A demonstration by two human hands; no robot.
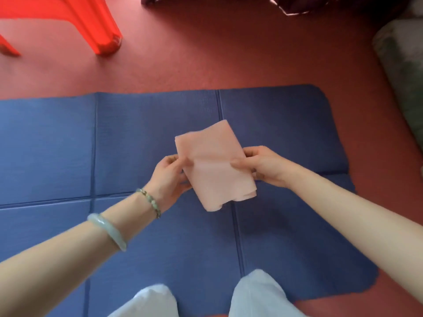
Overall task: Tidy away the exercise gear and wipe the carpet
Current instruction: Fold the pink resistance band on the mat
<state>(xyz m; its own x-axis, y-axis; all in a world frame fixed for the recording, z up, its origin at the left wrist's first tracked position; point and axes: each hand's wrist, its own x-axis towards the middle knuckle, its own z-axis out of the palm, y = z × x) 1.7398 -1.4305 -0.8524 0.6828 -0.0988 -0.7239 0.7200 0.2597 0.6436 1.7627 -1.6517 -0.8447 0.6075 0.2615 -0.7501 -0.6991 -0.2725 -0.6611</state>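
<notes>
A folded pale pink cloth [212, 163] is held up in the air over a blue folding exercise mat [114, 145] that lies flat on the red carpet [229, 53]. My left hand [169, 177] pinches the cloth's left edge. My right hand [263, 165] grips its right edge. The cloth is tilted, with its lower folded end hanging toward me. Creases divide the mat into panels.
A red plastic stool [96, 24] stands at the back left on the carpet. Dark fabric [286, 3] lies along the far edge. A grey-green cushion or bolster [402, 69] sits at the right. My knees in pale trousers [258, 294] rest on the mat's near edge.
</notes>
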